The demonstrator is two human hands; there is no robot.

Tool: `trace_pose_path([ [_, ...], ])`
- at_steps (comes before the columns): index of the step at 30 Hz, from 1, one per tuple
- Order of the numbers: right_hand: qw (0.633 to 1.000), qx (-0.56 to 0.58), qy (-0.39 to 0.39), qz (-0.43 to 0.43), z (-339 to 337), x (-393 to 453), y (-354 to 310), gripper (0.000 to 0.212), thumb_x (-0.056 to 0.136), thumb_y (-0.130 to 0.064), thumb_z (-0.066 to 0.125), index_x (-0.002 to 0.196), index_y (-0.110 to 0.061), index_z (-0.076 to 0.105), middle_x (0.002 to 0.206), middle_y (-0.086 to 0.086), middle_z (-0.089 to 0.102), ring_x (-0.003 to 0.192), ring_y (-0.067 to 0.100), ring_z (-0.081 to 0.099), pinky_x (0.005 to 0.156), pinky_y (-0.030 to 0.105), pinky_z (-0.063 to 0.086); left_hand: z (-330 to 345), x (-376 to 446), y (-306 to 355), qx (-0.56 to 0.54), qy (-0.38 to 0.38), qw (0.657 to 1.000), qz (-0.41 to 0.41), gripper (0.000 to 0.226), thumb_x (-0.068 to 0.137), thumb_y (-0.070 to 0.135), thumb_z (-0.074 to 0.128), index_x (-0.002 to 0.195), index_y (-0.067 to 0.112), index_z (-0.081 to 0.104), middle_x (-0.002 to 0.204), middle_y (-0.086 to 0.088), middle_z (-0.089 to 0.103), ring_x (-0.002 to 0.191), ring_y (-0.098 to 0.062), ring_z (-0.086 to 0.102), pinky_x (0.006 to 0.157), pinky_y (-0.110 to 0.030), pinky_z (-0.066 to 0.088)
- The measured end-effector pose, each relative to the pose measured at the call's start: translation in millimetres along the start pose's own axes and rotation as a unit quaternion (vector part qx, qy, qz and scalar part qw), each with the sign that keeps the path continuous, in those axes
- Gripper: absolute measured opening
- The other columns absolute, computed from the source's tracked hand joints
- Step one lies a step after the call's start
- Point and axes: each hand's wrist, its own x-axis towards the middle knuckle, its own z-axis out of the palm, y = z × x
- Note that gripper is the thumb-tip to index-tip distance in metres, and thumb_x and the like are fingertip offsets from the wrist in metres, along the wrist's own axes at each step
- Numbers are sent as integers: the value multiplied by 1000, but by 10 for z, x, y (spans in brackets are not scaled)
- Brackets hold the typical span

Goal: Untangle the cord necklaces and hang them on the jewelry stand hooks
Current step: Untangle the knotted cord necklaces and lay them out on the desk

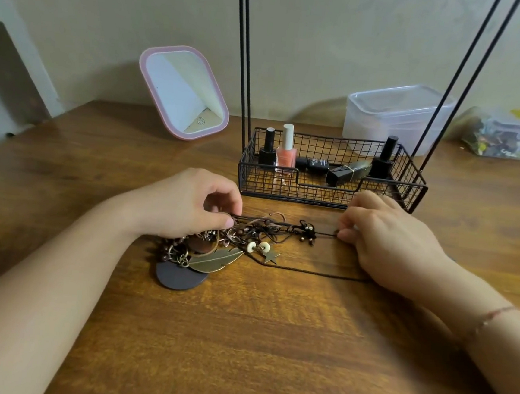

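Observation:
A tangle of brown cord necklaces point(249, 232) lies on the wooden table point(240, 336), with a brass feather pendant point(214, 259), a dark round disc point(179, 276), white beads and a small star. My left hand point(186, 203) pinches the cords at the tangle's left end. My right hand point(387, 236) pinches a thin dark cord pulled out to the right. The black wire jewelry stand point(333, 171) sits just behind both hands; its thin uprights run out of the top of the view, so its hooks are hidden.
The stand's basket holds several nail polish bottles point(286, 153). A pink-framed mirror point(184, 91) leans at the back left. A clear plastic box point(395, 114) and a filled plastic bag point(509, 137) stand against the wall at the back right.

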Motion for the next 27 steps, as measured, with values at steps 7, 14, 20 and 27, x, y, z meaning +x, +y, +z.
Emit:
trace_pose_path([
  [7,999,19,29,28,-120,-61,61,11,99,-25,50,92,-33,49,111,-10,42,104,15,44,74,32,46,-19,-8,8,-1,-8,1000,-4,11,88,19,72,86,29,70,80,16,66,64,8,58,60,-9,44],
  [14,988,85,49,117,-265,-130,329,15,95,-11,55,87,-24,55,104,0,49,96,22,47,83,36,42,-112,8,-153,26,14,996,-85,21,84,11,71,77,30,66,64,5,67,54,-5,55,58,-27,48],
  [20,990,55,-18,126,-319,-172,307,20,98,-18,53,80,-28,54,93,-2,58,84,19,53,71,35,41,-115,-18,-104,74,14,992,-100,19,86,16,69,83,34,63,61,16,60,54,-2,52,60,-25,45],
  [27,995,92,16,38,-305,-161,150,16,93,-26,65,105,-36,71,101,-18,60,79,1,54,74,25,45,267,6,457,31,136,988,66,16,90,33,64,105,37,62,106,26,55,105,12,49,84,-4,37],
])
